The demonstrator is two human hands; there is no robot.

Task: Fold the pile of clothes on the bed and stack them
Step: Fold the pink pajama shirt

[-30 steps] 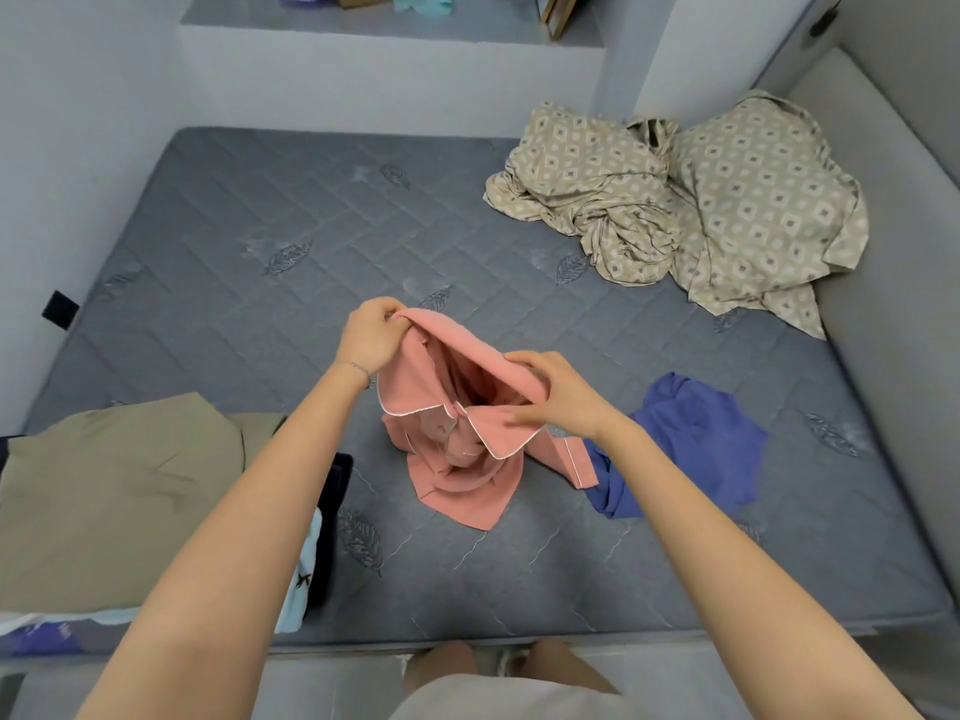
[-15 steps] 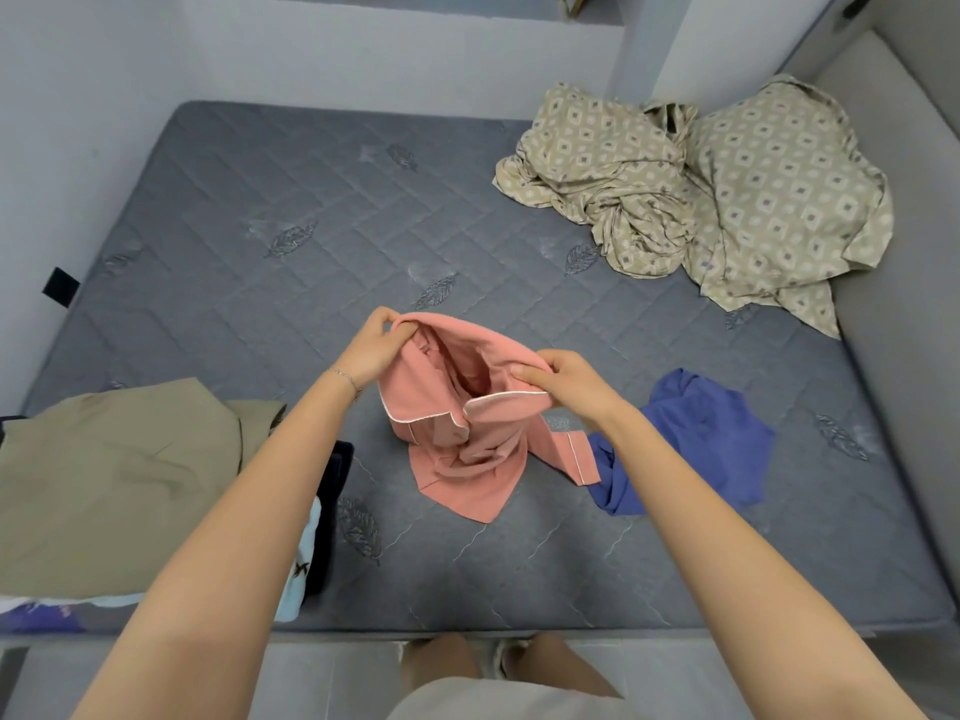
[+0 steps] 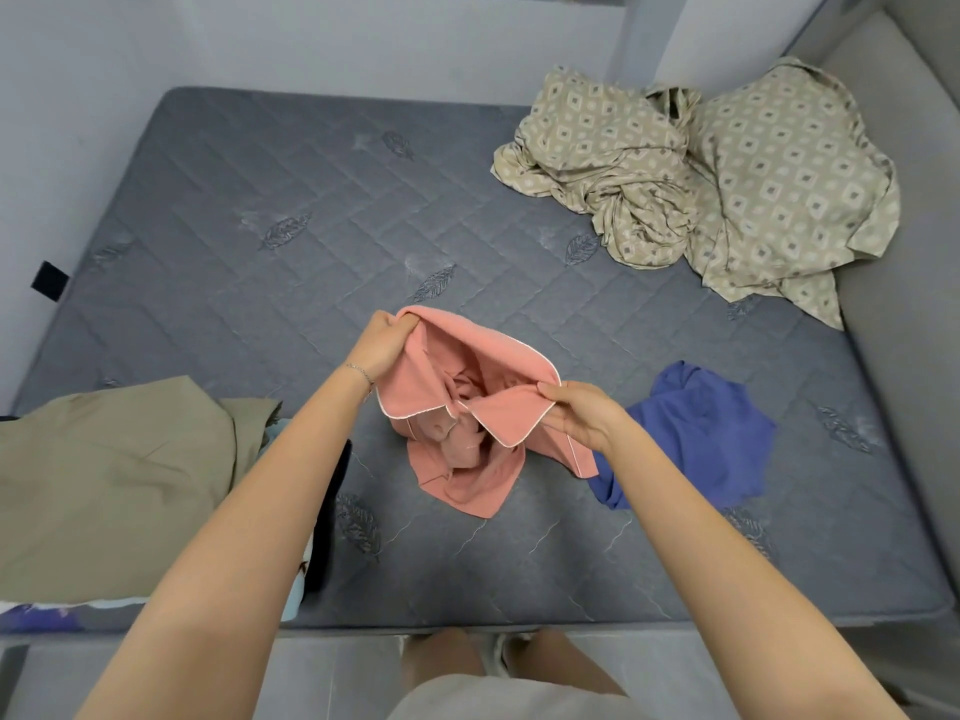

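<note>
Nearest me are the person's bare knees (image 3: 467,652) over a pale floor (image 3: 337,672), with both arms stretched out across the bed's front edge. To the left, at the near corner, sits one stack (image 3: 291,579): an olive piece (image 3: 104,485) lies on top, and the edges of a light blue, a black and a purple one show beneath it. Over the middle of the bed there is one pink top (image 3: 467,475) with white piping, held up by both hands. The left hand (image 3: 384,345), a thin bracelet (image 3: 361,371) at its wrist, has its fingers curled round the far edge of the collar. The right hand (image 3: 576,413) pinches the near collar flap between thumb and fingers. The rest of the top hangs in loose folds down to the bed; I cannot tell whether it touches. Just right of it lies one blue garment (image 3: 711,433), rumpled and flat, with a pink cuff overlapping its near edge. The surface is a bare grey quilted mattress (image 3: 311,200) stitched with leaf shapes, and one black tag (image 3: 49,280) sticks out at its left side. At the far right corner is one crumpled heap of beige diamond-print bedding (image 3: 753,189). Pale walls (image 3: 363,44) close in the left and far sides, and a grey padded panel (image 3: 909,252) runs along the right.
</note>
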